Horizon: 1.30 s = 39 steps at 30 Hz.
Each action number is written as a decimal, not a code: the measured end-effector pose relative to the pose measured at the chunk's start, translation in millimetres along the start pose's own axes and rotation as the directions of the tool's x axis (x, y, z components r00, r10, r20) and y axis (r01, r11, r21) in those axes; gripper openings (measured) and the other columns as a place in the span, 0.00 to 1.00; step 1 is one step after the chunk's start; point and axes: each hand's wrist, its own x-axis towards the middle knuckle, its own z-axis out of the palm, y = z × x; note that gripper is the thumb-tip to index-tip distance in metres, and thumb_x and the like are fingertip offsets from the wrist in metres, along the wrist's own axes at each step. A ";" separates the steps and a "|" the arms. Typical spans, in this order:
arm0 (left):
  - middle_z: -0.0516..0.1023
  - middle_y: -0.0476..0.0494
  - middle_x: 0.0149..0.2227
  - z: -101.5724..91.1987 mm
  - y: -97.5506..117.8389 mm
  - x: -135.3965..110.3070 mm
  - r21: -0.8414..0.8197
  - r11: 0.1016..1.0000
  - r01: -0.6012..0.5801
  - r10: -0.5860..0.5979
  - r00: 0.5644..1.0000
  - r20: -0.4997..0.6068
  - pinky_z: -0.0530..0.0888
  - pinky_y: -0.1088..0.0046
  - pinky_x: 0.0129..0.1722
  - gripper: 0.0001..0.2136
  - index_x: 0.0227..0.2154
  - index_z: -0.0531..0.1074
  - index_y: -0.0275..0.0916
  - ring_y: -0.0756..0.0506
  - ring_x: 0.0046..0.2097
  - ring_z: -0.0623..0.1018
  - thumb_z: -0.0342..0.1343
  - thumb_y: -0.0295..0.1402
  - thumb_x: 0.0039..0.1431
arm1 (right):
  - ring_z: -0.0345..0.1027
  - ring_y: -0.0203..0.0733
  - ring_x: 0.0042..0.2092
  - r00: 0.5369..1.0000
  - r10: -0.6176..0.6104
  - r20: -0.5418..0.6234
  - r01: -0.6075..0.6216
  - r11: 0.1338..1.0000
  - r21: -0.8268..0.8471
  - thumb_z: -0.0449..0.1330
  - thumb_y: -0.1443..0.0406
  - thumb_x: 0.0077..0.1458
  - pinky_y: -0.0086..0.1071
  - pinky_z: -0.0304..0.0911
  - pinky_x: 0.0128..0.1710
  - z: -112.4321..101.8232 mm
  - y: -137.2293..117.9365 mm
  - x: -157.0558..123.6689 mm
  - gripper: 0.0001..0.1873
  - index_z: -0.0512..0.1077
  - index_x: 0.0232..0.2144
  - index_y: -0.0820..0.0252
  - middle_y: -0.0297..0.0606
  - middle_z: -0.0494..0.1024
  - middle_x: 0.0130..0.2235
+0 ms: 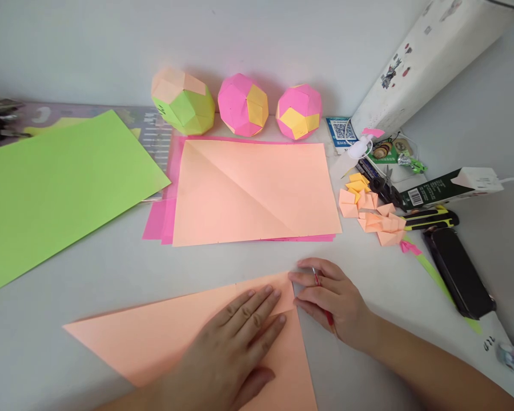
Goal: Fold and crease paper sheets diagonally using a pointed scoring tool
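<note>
A folded peach paper sheet point(171, 322) lies on the table in front of me, with a pointed corner at its left. My left hand point(240, 337) rests flat on it, fingers spread toward its upper right corner. At that corner, my right hand point(336, 302) has its fingertips against the paper's right edge. Tucked among its curled fingers is a slim red pen point(329, 317), mostly hidden by the hand.
Behind lie a creased peach sheet point(248, 194) over pink sheets point(154, 222) and, left, a green sheet point(68, 188). Three faceted paper balls point(243, 105) line the wall. At right are small folded paper pieces point(381, 220), scissors point(388, 187), a yellow-black cutter point(430, 217) and a black case point(459, 273).
</note>
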 end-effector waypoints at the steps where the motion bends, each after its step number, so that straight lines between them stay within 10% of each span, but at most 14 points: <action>1: 0.59 0.35 0.62 -0.2 -0.3 0.0 0.000 1.000 -0.002 0.002 1.000 0.005 0.60 0.58 0.59 0.24 0.58 0.61 0.37 0.35 0.64 0.56 0.50 0.40 0.61 | 0.66 0.45 0.51 1.000 0.002 0.000 -0.002 1.000 -0.001 0.59 0.75 0.55 0.42 0.70 0.46 -0.1 -0.3 0.5 0.06 0.70 0.32 0.60 0.39 0.79 0.41; 39: 0.57 0.33 0.63 -1.6 -1.1 0.3 0.006 1.000 -0.006 0.006 1.000 0.027 0.62 0.59 0.58 0.25 0.58 0.61 0.32 0.35 0.64 0.57 0.51 0.34 0.58 | 0.67 0.46 0.51 0.995 -0.080 0.065 0.087 0.989 -0.120 0.57 0.78 0.54 0.40 0.68 0.40 2.4 1.9 -11.2 0.10 0.70 0.33 0.59 0.41 0.79 0.41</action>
